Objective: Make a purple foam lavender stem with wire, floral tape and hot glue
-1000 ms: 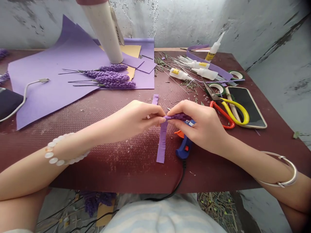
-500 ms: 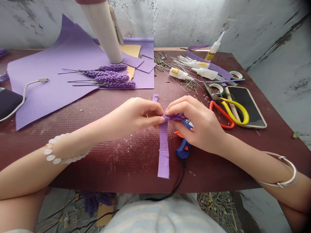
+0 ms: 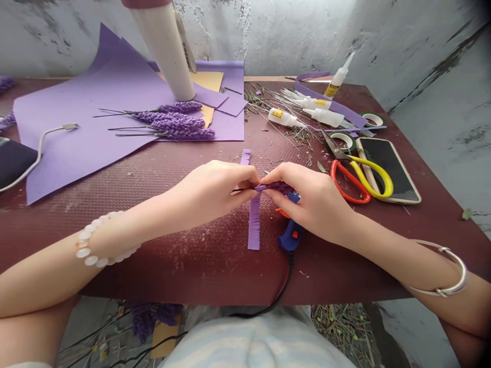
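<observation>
My left hand (image 3: 226, 186) pinches the dark thin stem of a purple paper flower spike (image 3: 282, 188), close to where the purple paper starts. Beside it, my right hand (image 3: 307, 197) is closed around the purple spike, fingertips nearly meeting those of the left. A fringed purple paper strip (image 3: 253, 225) shows below the joined fingertips; its middle is hidden by the hands, and a purple end shows beyond them. Under my right hand lies a blue glue gun (image 3: 288, 237) with a red switch, partly covered.
Finished purple flower spikes (image 3: 176, 122) lie on purple sheets (image 3: 84, 128) at left, beside a white cylinder (image 3: 164, 51). Glue bottles (image 3: 284, 116), wires, green tape (image 3: 343, 140), scissors (image 3: 349, 174) and a phone (image 3: 391, 166) fill the right. A black cord crosses the front edge.
The lower purple strip reaches less far towards me and looks narrower. My fingers have shifted slightly around the spike, and its dark stem now shows at my left hand.
</observation>
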Tool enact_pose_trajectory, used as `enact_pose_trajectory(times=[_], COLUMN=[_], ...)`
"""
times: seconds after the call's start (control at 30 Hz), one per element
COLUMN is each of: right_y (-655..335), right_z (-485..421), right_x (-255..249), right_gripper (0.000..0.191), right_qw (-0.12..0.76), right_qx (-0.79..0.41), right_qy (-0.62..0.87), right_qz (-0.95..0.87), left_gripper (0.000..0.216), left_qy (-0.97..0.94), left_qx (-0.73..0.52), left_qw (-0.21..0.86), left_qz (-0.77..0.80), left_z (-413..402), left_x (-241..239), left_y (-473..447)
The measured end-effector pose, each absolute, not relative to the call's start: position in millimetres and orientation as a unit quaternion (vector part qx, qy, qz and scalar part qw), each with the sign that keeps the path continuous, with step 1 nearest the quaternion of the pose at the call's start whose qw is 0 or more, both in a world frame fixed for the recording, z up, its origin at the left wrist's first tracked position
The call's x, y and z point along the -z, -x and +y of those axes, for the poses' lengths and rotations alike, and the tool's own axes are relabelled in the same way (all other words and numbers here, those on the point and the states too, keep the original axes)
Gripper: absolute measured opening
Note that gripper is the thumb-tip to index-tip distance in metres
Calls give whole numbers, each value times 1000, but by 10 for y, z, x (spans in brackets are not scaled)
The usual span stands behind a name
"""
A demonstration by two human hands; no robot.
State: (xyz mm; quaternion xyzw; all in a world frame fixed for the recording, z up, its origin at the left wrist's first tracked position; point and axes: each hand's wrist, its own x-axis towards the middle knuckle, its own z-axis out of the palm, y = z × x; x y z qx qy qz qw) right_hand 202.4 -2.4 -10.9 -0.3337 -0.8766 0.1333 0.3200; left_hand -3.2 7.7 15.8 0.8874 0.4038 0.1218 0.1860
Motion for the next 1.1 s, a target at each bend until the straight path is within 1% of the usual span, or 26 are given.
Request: enact_pose_trajectory(times=[0.07,0.13,0.23,0.37,0.47,0.53,0.6,0.63,0.7,0.8,0.87,0.9,1.0,1.1], right_y=[-2030,-2035,-2034,-2030,-2041,-2054,-2064,-2067,-2065,-2051,-2042,-2039,-2032,-2025], right_z=[-25,-27,-24,-17,-26,-38,-48,-50,-49,-43,-44,-47,-57,-61], right_x=[108,109,119,138,132,122,116,117,127,148,149,144,114,86], right_gripper=[7,6,5,6,4,2,3,4,7,18,25,24,13,8], right_qw=[320,320,326,337,341,338,337,339,344,348,340,335,328,331], right_qx=[-116,-99,-58,26,93,127,145,145,130,73,22,-5,-78,-122], right_qy=[322,316,302,271,261,254,245,243,256,298,325,338,371,383], right_qz=[-884,-888,-894,-901,-898,-897,-898,-897,-894,-886,-882,-880,-865,-853], left_gripper=[13,14,16,17,20,19,15,13,8,10,11,11,10,9], left_qy=[-877,-869,-859,-833,-810,-800,-804,-813,-839,-873,-885,-889,-896,-893], left_qx=[-122,-118,-97,-82,-105,-130,-154,-165,-189,-216,-221,-219,-208,-210], left_qw=[253,294,332,397,433,438,418,392,305,152,79,53,10,29], left_qz=[390,380,377,377,383,388,393,398,408,410,402,399,392,398], left_z=[110,135,146,137,136,136,125,115,86,40,21,16,14,24], left_x=[-187,-213,-255,-302,-299,-281,-260,-250,-226,-172,-129,-109,-76,-87], left_y=[47,62,68,58,50,44,35,32,26,26,30,31,32,27])
